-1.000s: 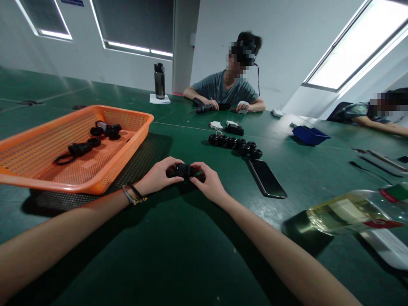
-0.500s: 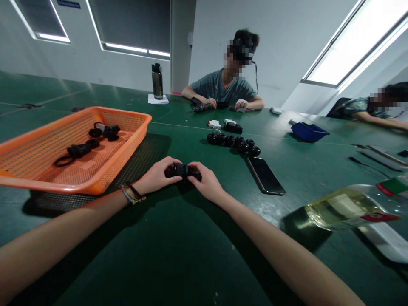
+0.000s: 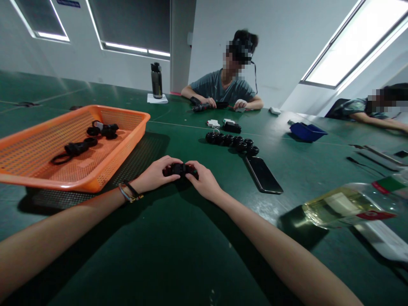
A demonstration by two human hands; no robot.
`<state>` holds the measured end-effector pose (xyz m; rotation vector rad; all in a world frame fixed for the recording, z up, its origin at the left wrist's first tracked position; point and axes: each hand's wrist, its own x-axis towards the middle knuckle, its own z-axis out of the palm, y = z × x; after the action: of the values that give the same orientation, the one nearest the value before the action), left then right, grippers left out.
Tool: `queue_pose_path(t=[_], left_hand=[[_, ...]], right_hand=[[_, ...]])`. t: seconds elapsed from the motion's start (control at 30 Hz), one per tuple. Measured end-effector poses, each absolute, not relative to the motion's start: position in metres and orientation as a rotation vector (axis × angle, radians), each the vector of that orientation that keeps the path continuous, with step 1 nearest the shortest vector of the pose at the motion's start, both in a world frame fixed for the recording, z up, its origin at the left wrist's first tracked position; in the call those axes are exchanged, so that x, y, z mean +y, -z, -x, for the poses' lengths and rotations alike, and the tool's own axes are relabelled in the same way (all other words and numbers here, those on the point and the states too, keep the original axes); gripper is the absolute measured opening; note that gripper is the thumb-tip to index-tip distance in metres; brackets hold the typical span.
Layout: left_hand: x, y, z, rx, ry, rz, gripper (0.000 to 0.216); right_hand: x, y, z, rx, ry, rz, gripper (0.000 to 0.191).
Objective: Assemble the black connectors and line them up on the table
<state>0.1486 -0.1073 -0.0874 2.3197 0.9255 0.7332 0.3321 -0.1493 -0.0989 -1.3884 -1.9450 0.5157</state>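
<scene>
Both my hands meet on a small black connector part (image 3: 179,169) resting low over the green table (image 3: 178,246). My left hand (image 3: 157,174), with bracelets at the wrist, has its fingers closed on the part's left end. My right hand (image 3: 204,182) is closed on its right end. Just beyond them lies a row of several similar black parts (image 3: 232,143). An orange mesh basket (image 3: 105,168) to the left holds a few black parts with cable loops (image 3: 79,148).
A dark phone (image 3: 263,174) lies right of my hands. A clear bottle of yellowish liquid (image 3: 347,206) lies at the right. A blue bin (image 3: 306,131), a black flask (image 3: 156,80) and small white and black pieces (image 3: 223,125) sit farther back. A person (image 3: 225,87) works opposite; another is at far right.
My hands stay closed on the black part and barely shift. The view has drifted slightly, so everything sits a little lower-left than before.
</scene>
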Motion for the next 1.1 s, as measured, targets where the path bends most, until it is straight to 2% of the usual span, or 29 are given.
queue_pose_path(t=[0.37,0.63,0.93,1.1], left_hand=[[-0.1058,0.0914,-0.1483,0.925,-0.754,-2.286,0.033],[-0.1049,0.0901,-0.1486,0.909,-0.746,-2.286,0.033],[-0.1044,0.0892,-0.1492,0.907,-0.736,-2.290,0.033],[-0.1031,0.0906,-0.1491,0.896,-0.737,-2.285,0.033]], right_hand=[[-0.1495,0.0975,-0.3310,-1.982,-0.468,1.417,0.025],[-0.1504,0.0965,-0.3317,-2.007,-0.471,1.404,0.038],[-0.1493,0.0974,-0.3321,-1.972,-0.458,1.388,0.027],[-0.1484,0.0981,-0.3325,-1.967,-0.441,1.376,0.027]])
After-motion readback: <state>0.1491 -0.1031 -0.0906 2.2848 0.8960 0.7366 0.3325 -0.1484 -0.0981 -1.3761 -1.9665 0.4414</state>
